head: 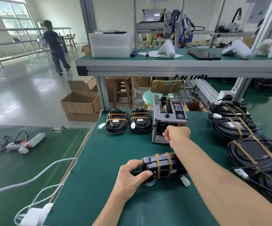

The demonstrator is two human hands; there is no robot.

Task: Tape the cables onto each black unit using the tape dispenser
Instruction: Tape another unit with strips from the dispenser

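L hand (132,176): fingers curled over top of the black unit (163,165), thumb pressed on its near end by the coloured wires (150,182). Firm grip. Unit sits on its edge on the green table (109,160), centre front, w/ two brown tape bands round it; a white plug (185,181) lies just beside it on the mat.

R hand (176,133): reached fwd to the tape dispenser (169,119), fingertips (165,133) bunched at the front slot. Looks like a pinch, but can't tell if any tape is between them – too small/dark. R forearm crosses over the held unit's far end.

Dispenser: grey box, control panel on top, stands mid-table behind the held unit.

L of dispenser: two taped units (116,123) side by side, flat, each w/ two bands & a white connector at the front-left.

R side of table: stack of more units (252,152), overlapping, brown bands across, cables on top.

Further out: adj. table at L w/ a white glue gun (25,142) & white cables. Upper shelf (164,66) above w/ foam boxes, tablet, white shells. Cardboard boxes (81,103) on the floor; a person (55,46) walking away at far L.
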